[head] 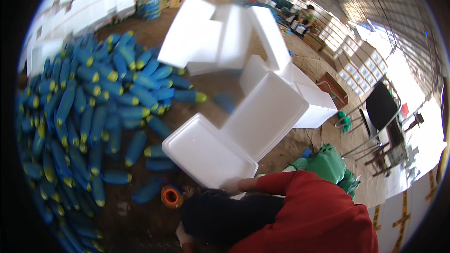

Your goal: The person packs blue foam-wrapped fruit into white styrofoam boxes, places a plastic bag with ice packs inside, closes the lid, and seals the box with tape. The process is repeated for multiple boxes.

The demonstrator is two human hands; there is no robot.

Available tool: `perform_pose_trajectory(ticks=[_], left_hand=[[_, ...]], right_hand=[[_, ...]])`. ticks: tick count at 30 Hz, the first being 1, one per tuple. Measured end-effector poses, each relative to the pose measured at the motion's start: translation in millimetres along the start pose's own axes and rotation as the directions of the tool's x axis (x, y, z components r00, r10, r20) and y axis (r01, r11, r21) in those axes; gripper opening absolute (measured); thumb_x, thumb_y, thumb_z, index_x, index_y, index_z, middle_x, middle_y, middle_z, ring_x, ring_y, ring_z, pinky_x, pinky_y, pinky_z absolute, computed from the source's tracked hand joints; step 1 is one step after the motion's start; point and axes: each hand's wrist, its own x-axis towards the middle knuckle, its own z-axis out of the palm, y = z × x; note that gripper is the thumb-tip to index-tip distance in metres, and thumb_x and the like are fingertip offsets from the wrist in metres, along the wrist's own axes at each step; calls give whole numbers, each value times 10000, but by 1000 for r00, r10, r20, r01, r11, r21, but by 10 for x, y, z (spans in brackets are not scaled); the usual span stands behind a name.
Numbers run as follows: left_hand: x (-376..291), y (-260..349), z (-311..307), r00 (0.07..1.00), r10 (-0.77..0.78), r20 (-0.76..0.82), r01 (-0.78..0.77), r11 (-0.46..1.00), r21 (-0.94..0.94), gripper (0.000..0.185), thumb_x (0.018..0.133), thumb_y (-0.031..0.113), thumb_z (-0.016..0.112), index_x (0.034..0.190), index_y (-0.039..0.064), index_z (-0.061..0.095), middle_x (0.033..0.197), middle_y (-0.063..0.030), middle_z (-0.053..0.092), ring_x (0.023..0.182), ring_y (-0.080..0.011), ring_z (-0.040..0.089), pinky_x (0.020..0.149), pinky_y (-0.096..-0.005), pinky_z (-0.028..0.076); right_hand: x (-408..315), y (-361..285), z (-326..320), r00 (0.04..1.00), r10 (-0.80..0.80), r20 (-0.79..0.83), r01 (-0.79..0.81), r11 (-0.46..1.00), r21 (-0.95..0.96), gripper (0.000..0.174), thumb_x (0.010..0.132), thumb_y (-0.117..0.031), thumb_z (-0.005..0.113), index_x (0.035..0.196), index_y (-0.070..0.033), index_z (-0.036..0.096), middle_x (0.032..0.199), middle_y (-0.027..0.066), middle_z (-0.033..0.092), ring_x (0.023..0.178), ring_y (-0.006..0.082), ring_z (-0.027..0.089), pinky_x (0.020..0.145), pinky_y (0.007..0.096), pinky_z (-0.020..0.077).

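My right hand (230,186), in a pale glove and blurred, grips the near corner of a white foam lid (211,151). Against its far side rests a second foam lid (265,116), tilted. Low in the picture, my left hand (182,233) shows only in part beside my dark-trousered knee; its fingers are hidden. An orange-cored roll of tape (171,196) lies on the floor by that knee. To the left spreads a large heap of long vegetables in blue net sleeves (95,91), their yellow-green ends bare.
White foam boxes (313,102) stand beyond the lids, with more foam pieces (197,35) behind. Green plastic sacks (327,163) lie near my right sleeve. A black chair (381,105) stands at the right, before stacked taped boxes (362,63). Another person (307,17) is far back.
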Motion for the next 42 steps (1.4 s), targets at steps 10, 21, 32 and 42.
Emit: perform_pose_trajectory(ticks=[10, 21, 32, 42], left_hand=[[-1257, 1492, -861, 792, -136, -596, -288, 776, -561, 120, 912, 277, 510, 893, 197, 599, 844, 16, 535, 811, -213, 506, 717, -383, 421], [-853, 1739, -915, 623, -81, -778, -292, 899, -328, 610, 918, 461, 550, 1450, 187, 434, 1375, -94, 517, 1149, -306, 534, 948, -431, 463], [317, 2727, 75, 693, 191, -696, -182, 979, 88, 521, 938, 412, 536, 1394, 164, 487, 1313, -92, 546, 1107, -299, 548, 922, -425, 470], [260, 2816, 121, 659, 223, -718, -139, 975, 176, 447, 957, 367, 523, 1343, 143, 535, 1257, -90, 573, 1069, -292, 560, 898, -421, 476]], right_hand=[[-2022, 2171, -2766, -16, 551, -834, -733, 562, 385, 622, 899, -336, 569, 1440, -64, 426, 1363, 204, 549, 1234, 369, 551, 1032, 443, 441], [-1909, 2640, -2750, 637, 426, -642, 672, 101, 734, 594, 959, -551, 528, 1081, 21, 633, 942, 161, 689, 883, 302, 698, 725, 388, 584], [-2410, 3748, -2248, 107, 885, -454, -628, 414, 659, 764, 878, -389, 617, 1506, -97, 295, 1341, 145, 561, 1218, 354, 538, 1013, 483, 440], [-2233, 4052, -2898, 222, 824, -521, -806, 456, 378, 844, 765, -504, 719, 1456, -161, 377, 1447, 103, 472, 1326, 300, 449, 1057, 488, 421]])
